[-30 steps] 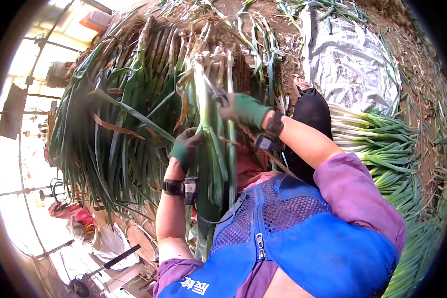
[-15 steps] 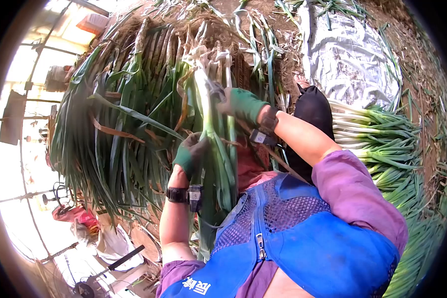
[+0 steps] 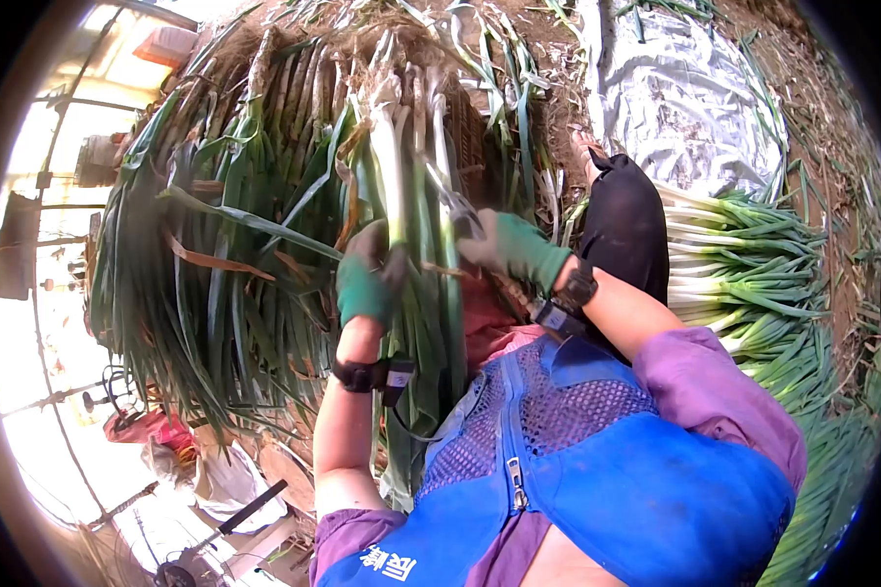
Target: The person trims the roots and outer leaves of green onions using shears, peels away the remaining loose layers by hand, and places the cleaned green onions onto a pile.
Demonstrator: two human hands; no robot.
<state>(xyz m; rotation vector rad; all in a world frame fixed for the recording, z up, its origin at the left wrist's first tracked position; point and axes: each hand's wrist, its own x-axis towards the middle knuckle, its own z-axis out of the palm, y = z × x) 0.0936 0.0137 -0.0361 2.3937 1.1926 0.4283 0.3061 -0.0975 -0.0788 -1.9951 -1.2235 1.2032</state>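
Observation:
My left hand (image 3: pixel 370 274), in a green glove with dark fingers, is closed around a large green onion (image 3: pixel 392 176) just below its white shank. The onion's bare white part points away from me, and its leaves hang toward my lap. To the right, my right hand (image 3: pixel 519 245), gloved the same way, is closed and apart from that onion. A thin greyish thing (image 3: pixel 445 194) sticks out from its blurred fingers; I cannot make out what it is. Beside the held onion lies another pale-stalked green onion (image 3: pixel 443 157).
A big heap of untrimmed green onions (image 3: pixel 235 235) with roots and soil fills the left. On the right, cleaned green onions (image 3: pixel 724 254) lie in rows beside a crumpled white sheet (image 3: pixel 685 108). My dark-clad leg (image 3: pixel 625 230) is between them. A red bag (image 3: pixel 152 428) sits lower left.
My right hand has moved down and right, away from the onion's white shank. The left hand has shifted slightly up and left along the onion.

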